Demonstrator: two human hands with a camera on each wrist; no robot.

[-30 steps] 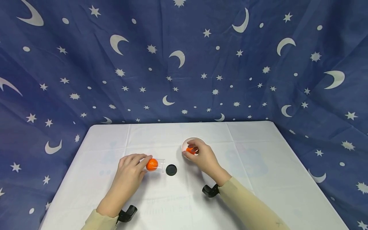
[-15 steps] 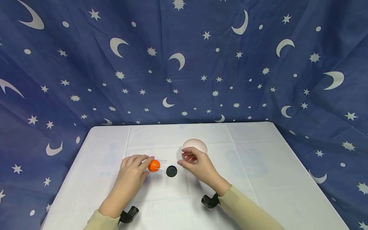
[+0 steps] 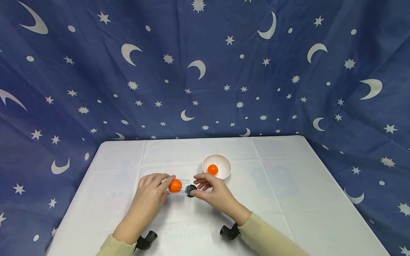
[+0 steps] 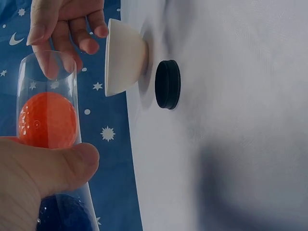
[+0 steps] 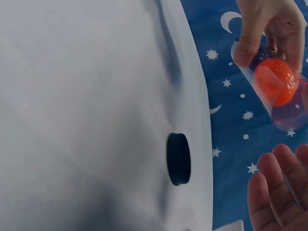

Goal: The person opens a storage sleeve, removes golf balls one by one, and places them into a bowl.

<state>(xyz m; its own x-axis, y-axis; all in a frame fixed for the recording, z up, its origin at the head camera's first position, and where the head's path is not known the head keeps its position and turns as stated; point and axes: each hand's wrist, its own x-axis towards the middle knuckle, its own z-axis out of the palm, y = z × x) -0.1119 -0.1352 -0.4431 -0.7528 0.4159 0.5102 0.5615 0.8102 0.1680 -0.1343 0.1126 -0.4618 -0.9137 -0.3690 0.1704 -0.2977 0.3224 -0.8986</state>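
Note:
My left hand grips a clear tube lying on its side in the air, mouth toward the right. Inside it sits an orange ball; deeper in, below the thumb in the left wrist view, is a dark blue ball. My right hand hovers just off the tube's mouth, fingers loosely bent and nothing between them. A black round lid stands on the table beneath; in the head view the right thumb overlaps it.
A white bowl holding another orange ball stands behind my right hand. The white-covered table ends at a blue curtain with moons and stars. Both wrists carry a black camera mount.
My right hand has drawn back from the bowl, leaving its orange ball in view, and moved left and nearer to the tube's mouth. The left hand with the tube has shifted slightly right.

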